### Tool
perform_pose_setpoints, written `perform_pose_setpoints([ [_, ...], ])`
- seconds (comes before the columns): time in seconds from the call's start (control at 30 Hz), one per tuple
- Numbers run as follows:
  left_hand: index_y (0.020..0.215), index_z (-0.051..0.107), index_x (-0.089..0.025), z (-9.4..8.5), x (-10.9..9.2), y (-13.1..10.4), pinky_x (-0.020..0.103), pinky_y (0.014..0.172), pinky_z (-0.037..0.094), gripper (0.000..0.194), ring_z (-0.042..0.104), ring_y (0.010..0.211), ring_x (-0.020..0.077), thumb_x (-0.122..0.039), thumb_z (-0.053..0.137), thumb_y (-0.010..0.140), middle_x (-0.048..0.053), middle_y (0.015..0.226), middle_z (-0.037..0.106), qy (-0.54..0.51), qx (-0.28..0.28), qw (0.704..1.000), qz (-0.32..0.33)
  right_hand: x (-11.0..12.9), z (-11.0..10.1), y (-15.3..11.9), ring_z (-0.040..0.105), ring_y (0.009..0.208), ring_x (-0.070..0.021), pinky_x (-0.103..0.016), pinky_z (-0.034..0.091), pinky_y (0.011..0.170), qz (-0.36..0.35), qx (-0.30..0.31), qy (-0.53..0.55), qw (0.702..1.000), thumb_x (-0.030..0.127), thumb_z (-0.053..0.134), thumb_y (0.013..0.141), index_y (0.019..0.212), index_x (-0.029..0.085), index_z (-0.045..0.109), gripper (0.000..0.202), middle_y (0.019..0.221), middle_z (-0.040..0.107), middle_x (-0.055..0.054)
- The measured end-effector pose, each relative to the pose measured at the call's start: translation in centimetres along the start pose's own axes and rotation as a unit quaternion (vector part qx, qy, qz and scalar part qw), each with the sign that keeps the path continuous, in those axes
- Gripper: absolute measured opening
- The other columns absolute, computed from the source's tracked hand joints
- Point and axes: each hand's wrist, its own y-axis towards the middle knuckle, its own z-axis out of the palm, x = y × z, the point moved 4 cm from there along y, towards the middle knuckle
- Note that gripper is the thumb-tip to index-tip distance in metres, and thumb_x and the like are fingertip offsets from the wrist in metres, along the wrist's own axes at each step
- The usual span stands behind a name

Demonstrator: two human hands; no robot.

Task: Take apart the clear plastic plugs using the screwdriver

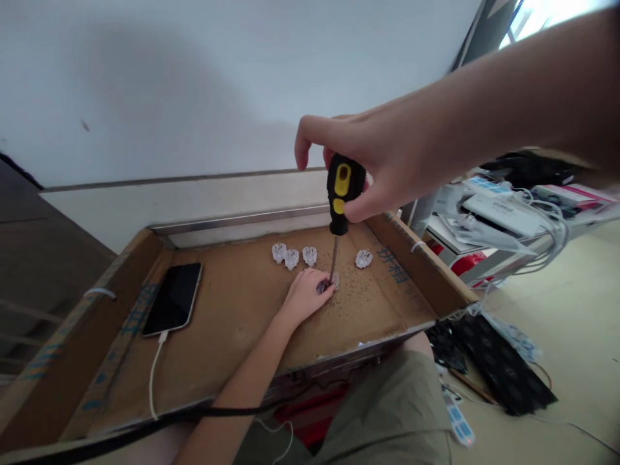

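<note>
A black and yellow screwdriver (338, 223) stands nearly upright, its handle gripped by my right hand (363, 155). Its shaft reaches down to a small clear plastic part (335, 280) on the cardboard. My left hand (309, 294) is closed around that part, with the fingertips beside the screwdriver's tip; fingers partly hide it. Behind my left hand sit clear plastic pieces with pins, one at the left (278, 252), one beside it (291, 259) and one nearer the middle (309, 255). Another clear piece (363, 258) lies to the right. Small dark specks, too small to identify, are scattered around the tip.
A phone (173, 298) with a white cable (155, 371) lies at the left of the cardboard tray (232, 329). Raised cardboard walls flank it; a white wall rises behind. At right, a shelf (504, 216) holds cables and packages. A power strip (459, 420) lies on the floor.
</note>
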Motion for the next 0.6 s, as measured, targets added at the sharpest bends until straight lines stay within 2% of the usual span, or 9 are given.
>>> perform_pose_setpoints([
  [0.03,0.08,0.062,-0.019,0.0,0.0,0.0,0.035,0.083,0.045,0.01,0.058,0.091,0.0208,-0.027,0.057,0.082,0.003,0.09,0.068,0.002,0.001,1.0,-0.001,0.1,0.2,0.0,0.024,0.039,-0.0038,-0.025,0.009,0.043,0.015,0.036,-0.044,0.998,0.025,0.087,0.031,0.089,0.027,0.065,0.061,0.043,0.037,0.009],
  [0.1,0.079,0.062,-0.019,0.0,-0.1,0.0,0.035,0.083,0.045,0.009,0.058,0.091,0.0211,-0.027,0.057,0.082,0.003,0.09,0.068,0.005,0.005,1.0,-0.005,0.3,0.5,-0.1,0.021,0.039,-0.0036,-0.025,0.008,0.044,-0.01,0.065,-0.18,0.981,0.045,0.079,0.052,0.091,0.026,0.063,0.046,0.045,0.036,0.008],
  [0.2,0.078,0.062,-0.019,0.0,-0.2,0.0,0.036,0.083,0.045,0.009,0.059,0.092,0.0211,-0.027,0.058,0.082,0.003,0.09,0.068,0.005,0.006,1.0,-0.011,0.5,0.1,-0.2,0.017,0.041,-0.0028,-0.024,0.009,0.044,-0.094,-0.021,-0.275,0.957,0.071,0.055,0.065,0.088,0.022,0.062,0.055,0.05,0.037,0.004],
  [0.23,0.078,0.062,-0.019,0.0,-0.2,0.0,0.036,0.083,0.045,0.009,0.059,0.092,0.0211,-0.027,0.057,0.081,0.003,0.09,0.068,0.004,0.004,1.0,-0.013,0.4,0.2,-0.2,0.019,0.041,-0.0027,-0.023,0.011,0.043,-0.105,-0.02,-0.291,0.951,0.072,0.055,0.064,0.093,0.023,0.061,0.058,0.053,0.041,0.004],
  [0.3,0.079,0.062,-0.02,0.0,-0.2,0.0,0.036,0.082,0.045,0.009,0.059,0.092,0.0212,-0.027,0.058,0.081,0.003,0.09,0.068,0.004,0.003,1.0,-0.015,0.0,0.4,0.0,0.03,0.041,-0.0038,-0.022,0.016,0.041,-0.082,0.042,-0.304,0.948,0.065,0.066,0.058,0.108,0.028,0.055,0.063,0.061,0.049,0.005],
  [0.4,0.079,0.062,-0.02,0.0,-0.1,0.0,0.035,0.082,0.045,0.009,0.058,0.092,0.021,-0.026,0.057,0.082,0.002,0.09,0.068,0.003,0.002,1.0,-0.01,-0.7,0.5,0.1,0.044,0.045,-0.0086,-0.022,0.029,0.044,0.008,0.143,-0.298,0.944,0.053,0.073,0.054,0.118,0.035,0.047,0.071,0.061,0.054,0.006],
  [0.47,0.079,0.062,-0.02,0.0,-0.1,0.0,0.035,0.083,0.045,0.009,0.058,0.091,0.0209,-0.026,0.057,0.082,0.002,0.091,0.068,0.003,0.002,1.0,-0.007,-0.8,0.3,0.2,0.047,0.048,-0.0127,-0.028,0.037,0.052,0.041,0.108,-0.339,0.934,0.069,0.064,0.056,0.109,0.031,0.054,0.065,0.052,0.049,0.003],
  [0.53,0.079,0.063,-0.02,0.0,-0.1,0.0,0.035,0.083,0.045,0.008,0.058,0.091,0.0207,-0.026,0.058,0.081,0.002,0.092,0.068,0.002,0.004,1.0,-0.008,-0.5,0.1,0.3,0.05,0.055,-0.0175,-0.038,0.041,0.061,0.03,0.026,-0.396,0.918,0.083,0.046,0.059,0.092,0.025,0.059,0.068,0.049,0.041,0.0],
  [0.6,0.08,0.063,-0.02,0.0,-0.2,0.0,0.035,0.083,0.045,0.008,0.058,0.091,0.0205,-0.026,0.058,0.081,0.002,0.092,0.068,0.002,0.005,1.0,-0.008,0.1,0.2,0.3,0.054,0.065,-0.0213,-0.045,0.041,0.07,0.008,-0.013,-0.43,0.903,0.08,0.039,0.067,0.079,0.021,0.058,0.063,0.053,0.04,-0.002],
])
